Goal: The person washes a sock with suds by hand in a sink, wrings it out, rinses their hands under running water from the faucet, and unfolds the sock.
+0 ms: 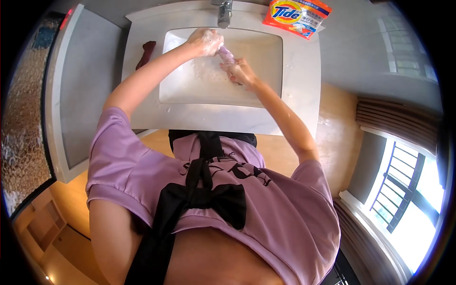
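Observation:
Over the white sink basin, a small light purple cloth is stretched between my two hands. My left hand, covered in soap suds, is closed round the cloth's upper left end, just below the faucet. The lower right end is in my right hand, whose fingers are wrapped round it. Suds and wet streaks lie on the basin floor beneath the cloth. A dark red cloth rests on the counter to the left of the basin.
The metal faucet stands at the basin's back edge. An orange Tide packet lies at the counter's back right corner. The counter's front edge is close to my body. A barred window is at the right.

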Available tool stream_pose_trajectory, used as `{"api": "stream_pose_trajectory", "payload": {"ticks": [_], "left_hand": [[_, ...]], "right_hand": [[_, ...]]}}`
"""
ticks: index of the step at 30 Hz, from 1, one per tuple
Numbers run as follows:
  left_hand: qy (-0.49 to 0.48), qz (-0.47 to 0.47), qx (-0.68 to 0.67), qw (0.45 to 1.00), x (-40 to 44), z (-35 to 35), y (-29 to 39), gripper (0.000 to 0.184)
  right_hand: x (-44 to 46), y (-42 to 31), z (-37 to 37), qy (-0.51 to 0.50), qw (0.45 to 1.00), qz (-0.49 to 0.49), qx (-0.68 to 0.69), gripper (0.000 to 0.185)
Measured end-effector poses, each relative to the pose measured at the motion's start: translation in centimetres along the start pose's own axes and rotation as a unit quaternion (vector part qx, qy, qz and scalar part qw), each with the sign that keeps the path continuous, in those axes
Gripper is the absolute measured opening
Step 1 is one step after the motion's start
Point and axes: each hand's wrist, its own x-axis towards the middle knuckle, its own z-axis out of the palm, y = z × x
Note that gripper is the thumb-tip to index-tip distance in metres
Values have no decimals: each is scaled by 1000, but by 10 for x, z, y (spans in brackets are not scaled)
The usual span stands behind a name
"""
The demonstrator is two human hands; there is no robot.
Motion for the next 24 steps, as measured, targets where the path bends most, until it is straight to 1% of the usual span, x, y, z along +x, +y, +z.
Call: {"api": "stream_pose_trajectory", "payload": {"ticks": [1,2,3,4,5,6,7,8,9,10,12,13,14,16,18,19,20,21,23,24], "left_hand": [[1,0,-1,1000,3,2,1,14],[11,-5,4,1000,5,5,3,14],[21,-10,9,1000,5,10,4,13],[20,-10,9,1000,4,15,6,13],[77,-3,-48,996,1,20,7,13],[135,2,-102,986,-2,20,5,12],[154,-3,-195,969,-9,12,10,10],[153,-4,-194,969,-8,23,13,10],[197,-37,-400,894,-7,43,18,8],[212,-82,-484,845,-11,52,28,8],[248,-183,-608,732,-12,64,49,8],[261,-221,-647,681,-13,65,60,7],[268,-247,-670,646,-13,66,66,7],[283,-296,-704,581,-13,68,79,7],[291,-322,-720,542,-13,67,82,7],[297,-330,-725,527,-13,66,85,7],[298,-336,-725,522,-13,66,85,7],[302,-342,-725,517,-13,65,90,7],[310,-347,-716,520,-13,66,98,6],[318,-349,-711,521,-12,64,102,6]], "right_hand": [[-2,0,8,-14,994,39,103,21],[-3,1,13,-14,994,39,103,21],[-5,1,18,-106,949,68,290,18],[-9,1,21,-193,859,94,464,15],[-10,-3,22,-231,798,115,545,10],[-12,-8,26,-235,798,115,543,10],[-14,-13,29,-264,746,96,604,13],[-15,-18,32,-289,687,78,662,16],[-17,-23,35,-298,671,65,676,18],[-16,-25,38,-299,670,64,677,18],[-15,-30,44,-310,631,-8,711,17],[-18,-37,46,-290,634,19,716,17],[-18,-43,49,-292,635,17,716,17],[-16,-53,58,-158,638,23,753,17],[-9,-62,63,-145,640,32,754,19],[-8,-65,66,-118,637,24,761,18],[-7,-66,68,-91,634,17,768,17],[0,-65,68,-91,633,18,769,17],[20,-61,68,-88,616,23,783,9],[22,-63,69,-92,617,22,781,9]]}}
